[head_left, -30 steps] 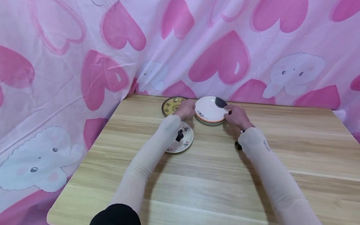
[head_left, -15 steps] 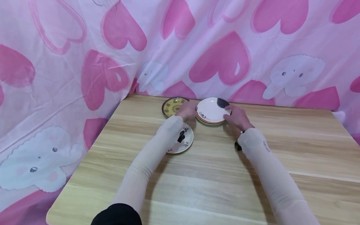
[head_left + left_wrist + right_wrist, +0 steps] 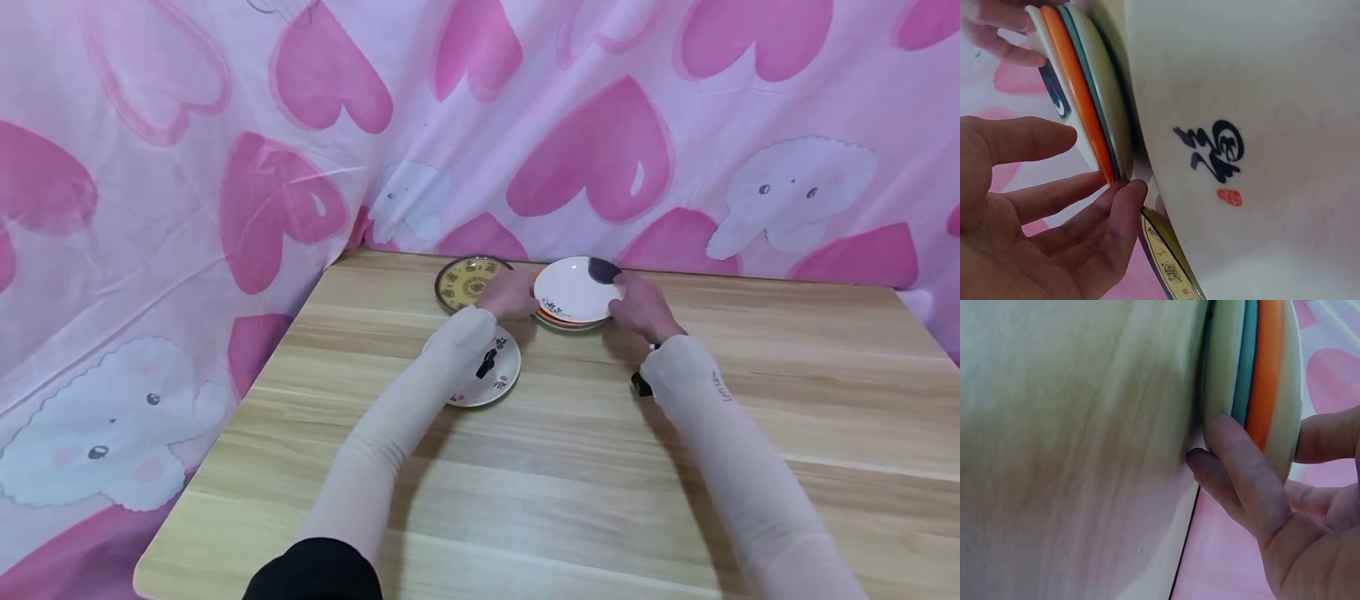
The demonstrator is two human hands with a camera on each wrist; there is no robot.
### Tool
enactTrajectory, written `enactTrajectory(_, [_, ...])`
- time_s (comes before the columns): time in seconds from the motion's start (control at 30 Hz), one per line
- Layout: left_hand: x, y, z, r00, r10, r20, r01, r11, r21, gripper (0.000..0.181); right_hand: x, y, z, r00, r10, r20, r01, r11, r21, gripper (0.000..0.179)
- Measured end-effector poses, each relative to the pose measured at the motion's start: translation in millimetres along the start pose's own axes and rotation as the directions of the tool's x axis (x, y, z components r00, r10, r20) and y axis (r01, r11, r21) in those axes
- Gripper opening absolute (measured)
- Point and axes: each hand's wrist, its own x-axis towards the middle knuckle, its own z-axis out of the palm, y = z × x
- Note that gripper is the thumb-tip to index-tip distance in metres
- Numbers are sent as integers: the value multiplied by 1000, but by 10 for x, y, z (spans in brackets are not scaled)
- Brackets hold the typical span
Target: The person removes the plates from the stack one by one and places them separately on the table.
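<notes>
- Plainly, a stack of plates [image 3: 576, 293] is held near the far edge of the wooden table [image 3: 555, 467]; a white plate [image 3: 570, 290] with a dark patch is placed on top, above orange [image 3: 1268, 369], green [image 3: 1246, 356] and pale [image 3: 1222, 369] ones.
- By the right hand [image 3: 641, 307], the stack's right rim is gripped between thumb and fingers.
- By the left hand [image 3: 512, 293], the left rim is touched with bent fingertips; whether it is pinched by the thumb cannot be told.
- Beside the stack, a yellow plate [image 3: 463, 282] is partly covered by the left hand.
- Nearer, a patterned white plate [image 3: 503, 372] is overlapped by the left sleeve [image 3: 375, 442].
- Behind, pink cloth [image 3: 592, 158] is hung.
</notes>
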Motion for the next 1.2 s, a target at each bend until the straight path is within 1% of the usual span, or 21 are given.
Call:
enactTrajectory(0.1, [7, 16, 15, 1000, -3, 1, 3, 999, 49, 27, -11, -18, -23, 1000, 23, -14, -22, 999, 23, 65])
enactTrajectory(0.2, [16, 36, 25, 1000, -18, 4, 18, 998, 67, 31, -27, -28, -43, 998, 61, -16, -59, 994, 89, 64])
enactTrajectory(0.27, [15, 46, 30, 999, -49, 5, 48, 998, 50, 35, -41, -31, -53, 997, 72, -22, -69, 989, 129, 64])
enactTrajectory(0.3, [13, 54, 31, 997, -73, 6, 73, 997, 30, 38, -47, -29, -58, 997, 74, -26, -69, 987, 144, 63])
enactTrajectory(0.37, [9, 75, 37, 990, -139, 11, 139, 990, -31, 43, -64, -16, -70, 997, 71, -41, -64, 984, 165, 63])
enactTrajectory(0.47, [18, 99, 57, 984, -178, 10, 178, 983, -34, 44, -95, 17, -92, 996, 65, -63, -51, 979, 195, 63])
enactTrajectory(0.5, [14, 112, 63, 979, -205, 8, 205, 976, -67, 44, -105, 29, -99, 996, 66, -68, -50, 975, 217, 63])
enactTrajectory(0.53, [13, 118, 67, 981, -196, 3, 196, 980, -46, 42, -113, 37, -101, 995, 70, -71, -50, 966, 254, 64])
enactTrajectory(0.6, [13, 121, 69, 989, -151, -7, 151, 988, 29, 36, -121, 53, -105, 994, 80, -73, -52, 943, 329, 65])
enactTrajectory(0.63, [9, 124, 65, 989, -147, -9, 148, 988, 40, 34, -128, 59, -108, 994, 82, -76, -50, 932, 360, 65])
enactTrajectory(0.67, [7, 124, 64, 991, -130, -14, 130, 989, 70, 31, -133, 68, -111, 994, 85, -75, -48, 917, 395, 65])
enactTrajectory(0.7, [4, 119, 58, 994, -108, -13, 109, 989, 95, 29, -142, 75, -114, 994, 90, -68, -51, 898, 437, 66])
enactTrajectory(0.73, [7, 111, 56, 998, -68, -14, 70, 988, 141, 26, -151, 86, -119, 994, 92, -65, -52, 886, 461, 66])
enactTrajectory(0.83, [14, 103, 61, 1000, -20, -6, 20, 990, 141, 24, -213, 137, -156, 995, 83, -62, -40, 862, 505, 65])
enactTrajectory(0.87, [17, 102, 64, 1000, -3, -5, 4, 990, 140, 23, -234, 156, -169, 995, 78, -60, -36, 857, 514, 65])
enactTrajectory(0.97, [18, 103, 64, 1000, 19, 1, -19, 990, 142, 22, -298, 196, -201, 997, 55, -50, -21, 853, 522, 64])
enactTrajectory(1.1, [22, 90, 57, 1000, 23, -3, -22, 986, 166, 22, -347, 228, -232, 999, 49, -2, -41, 857, 514, 64])
enactTrajectory(1.2, [28, 73, 51, 1000, 24, -9, -22, 988, 151, 19, -372, 249, -259, 998, 53, 36, -64, 855, 514, 63])
